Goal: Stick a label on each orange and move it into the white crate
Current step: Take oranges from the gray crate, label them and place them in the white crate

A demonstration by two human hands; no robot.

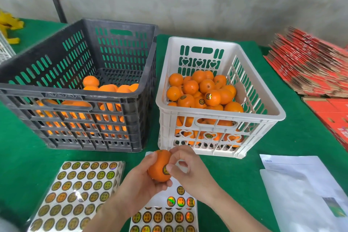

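We hold one orange (159, 167) in the left hand (139, 182), whose grip is closed around it from below and from the side – the thumb on the near face, the fingers curled under. The right hand (190, 167) touches the fruit on its other side: its grip is nearly shut, thumb pressing on the round label (165, 169), and we cannot tell if anything more is pinched between the fingers. The orange hangs above the desk (28, 165), just in front of the white crate (218, 118) and over the partly used label sheet (165, 211). What could go wrong, in our judgement: the label seems to sit only partly pressed, so if the thumb lifts too soon, an edge may curl up or stick to the thumb and come away with it. The skin is curved and smooth, so a wrinkle is also possible. The left grip is rather loose on top, and a strong push from the right could roll the fruit out toward the black crate (79, 84). In the move to the white crate, which is already well filled, a drop from high could bruise fruit or rub labels off. The orange is almost round, so a long axis is hardly to tell; it looks slightly taller than wide, its stem end pointing up and away from the left grip, the label facing the right hand.
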